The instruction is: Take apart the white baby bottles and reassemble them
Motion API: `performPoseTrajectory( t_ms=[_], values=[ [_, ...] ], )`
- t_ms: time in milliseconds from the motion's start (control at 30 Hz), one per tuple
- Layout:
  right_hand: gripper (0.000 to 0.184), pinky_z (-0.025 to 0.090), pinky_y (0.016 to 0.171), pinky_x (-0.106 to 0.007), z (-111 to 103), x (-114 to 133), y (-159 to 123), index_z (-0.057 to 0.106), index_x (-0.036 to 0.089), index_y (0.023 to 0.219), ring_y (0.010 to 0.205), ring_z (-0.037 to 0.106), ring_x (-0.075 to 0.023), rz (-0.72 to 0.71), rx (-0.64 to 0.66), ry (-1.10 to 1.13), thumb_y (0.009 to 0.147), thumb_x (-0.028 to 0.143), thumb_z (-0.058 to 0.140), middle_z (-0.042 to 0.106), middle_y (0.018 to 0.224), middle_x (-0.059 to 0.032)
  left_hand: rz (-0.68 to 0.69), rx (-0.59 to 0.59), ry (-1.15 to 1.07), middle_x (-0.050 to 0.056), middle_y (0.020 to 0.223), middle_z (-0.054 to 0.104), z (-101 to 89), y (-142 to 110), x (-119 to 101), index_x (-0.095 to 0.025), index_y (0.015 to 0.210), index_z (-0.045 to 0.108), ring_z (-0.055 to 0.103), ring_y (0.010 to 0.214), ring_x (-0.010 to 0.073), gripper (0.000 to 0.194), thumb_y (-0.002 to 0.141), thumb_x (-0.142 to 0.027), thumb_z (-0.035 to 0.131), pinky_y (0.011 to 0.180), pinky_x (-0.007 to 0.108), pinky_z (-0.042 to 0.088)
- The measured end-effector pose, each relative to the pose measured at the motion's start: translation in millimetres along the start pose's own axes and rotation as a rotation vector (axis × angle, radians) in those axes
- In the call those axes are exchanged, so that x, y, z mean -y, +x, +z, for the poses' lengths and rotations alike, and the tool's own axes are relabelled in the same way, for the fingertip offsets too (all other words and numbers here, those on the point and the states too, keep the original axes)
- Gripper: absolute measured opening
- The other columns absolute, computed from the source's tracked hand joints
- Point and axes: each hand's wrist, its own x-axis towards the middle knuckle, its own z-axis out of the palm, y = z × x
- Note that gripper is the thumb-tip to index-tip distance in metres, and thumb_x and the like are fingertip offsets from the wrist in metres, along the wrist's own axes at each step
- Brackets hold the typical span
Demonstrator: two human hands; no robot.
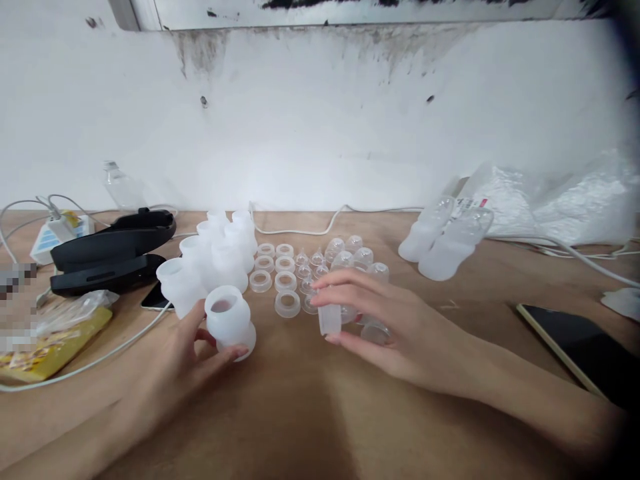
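Observation:
My left hand [197, 357] is closed around a frosted white baby bottle body [229, 327], which stands open-mouthed near the table's front. Between the thumb and fingertips of my right hand [383, 317] a translucent screw ring [330, 321] is pinched on edge; whether anything sits inside it I cannot tell. More white bottle bodies [225, 257] stand grouped behind my left hand. Several loose rings [287, 304] lie in two columns at the middle. Clear bottle nipples [303, 259] stand beside them, and clear dome caps [363, 256] are partly hidden behind my right hand.
Two bottles with clear caps [447, 247] lean at the right, near clear plastic bags [560, 200]. A phone [580, 347] lies at far right. On the left are a black case [113, 247], a yellow packet [60, 343], a power strip [60, 237] and white cables.

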Motion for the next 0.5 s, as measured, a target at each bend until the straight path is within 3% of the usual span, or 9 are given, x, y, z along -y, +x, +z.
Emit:
performPoseTrajectory(
  t_ms=[100,200,233,267,333,367,433,500],
  values=[
    [0.03,0.048,0.079,-0.028,3,1,0,0.049,0.022,0.111,0.102,0.053,-0.0156,0.042,0.099,-0.008,0.082,0.017,0.047,0.052,0.116,-0.0056,-0.068,-0.078,-0.092,0.007,0.103,0.056,5.9,-8,6,-0.024,0.119,0.032,0.061,0.079,0.0199,0.054,0.075,-0.04,0.058,0.06,0.032,0.053],
    [0.037,0.049,0.072,-0.029,4,-1,-1,0.044,0.021,0.118,0.095,0.057,-0.0167,0.171,0.153,-0.031,0.081,0.021,0.05,0.054,0.115,-0.0061,0.092,-0.407,0.055,0.009,0.115,0.045,0.0,-24,-3,-0.025,0.124,0.029,0.053,0.092,0.0249,0.066,0.07,-0.04,0.063,0.067,0.037,0.052],
    [0.039,0.049,0.07,-0.03,4,-2,-1,0.043,0.02,0.119,0.09,0.058,-0.017,0.223,0.158,-0.04,0.081,0.024,0.051,0.056,0.112,-0.0064,0.171,-0.445,0.116,0.006,0.109,0.048,-3.1,-29,-8,-0.026,0.124,0.031,0.053,0.091,0.0237,0.059,0.073,-0.037,0.059,0.068,0.037,0.051],
    [0.04,0.049,0.069,-0.03,5,-3,0,0.043,0.019,0.118,0.086,0.059,-0.0172,0.266,0.163,-0.045,0.08,0.025,0.053,0.058,0.107,-0.0064,0.29,-0.44,0.158,0.004,0.098,0.052,-6.0,-32,-13,-0.027,0.12,0.036,0.055,0.084,0.0207,0.048,0.077,-0.033,0.056,0.064,0.034,0.051],
    [0.036,0.048,0.071,-0.032,9,-3,0,0.046,0.018,0.113,0.083,0.059,-0.0176,0.292,0.184,-0.049,0.079,0.027,0.054,0.059,0.103,-0.0064,0.552,-0.189,0.22,0.002,0.083,0.058,-9.5,-33,-24,-0.025,0.111,0.045,0.057,0.073,0.0164,0.028,0.083,-0.025,0.049,0.058,0.028,0.05],
    [0.032,0.048,0.072,-0.033,12,-2,1,0.048,0.018,0.11,0.084,0.059,-0.0178,0.274,0.2,-0.051,0.079,0.027,0.054,0.058,0.104,-0.0065,0.612,-0.061,0.269,0.002,0.078,0.06,-10.0,-30,-27,-0.022,0.107,0.048,0.057,0.067,0.0157,0.024,0.084,-0.024,0.049,0.055,0.028,0.049],
    [0.027,0.048,0.071,-0.032,19,1,1,0.052,0.019,0.106,0.084,0.058,-0.0175,0.214,0.241,-0.068,0.08,0.025,0.054,0.054,0.11,-0.0071,0.553,0.02,0.365,0.0,0.067,0.059,-8.7,-21,-29,-0.019,0.096,0.052,0.057,0.057,0.0153,0.014,0.085,-0.026,0.049,0.048,0.028,0.045],
    [0.025,0.048,0.063,-0.03,26,5,0,0.054,0.018,0.104,0.077,0.059,-0.0162,0.163,0.294,-0.118,0.079,0.023,0.054,0.051,0.109,-0.0076,0.492,0.01,0.441,-0.001,0.06,0.057,-6.4,-12,-25,-0.018,0.088,0.053,0.056,0.051,0.0155,0.014,0.085,-0.03,0.047,0.045,0.027,0.041]
  ],
)
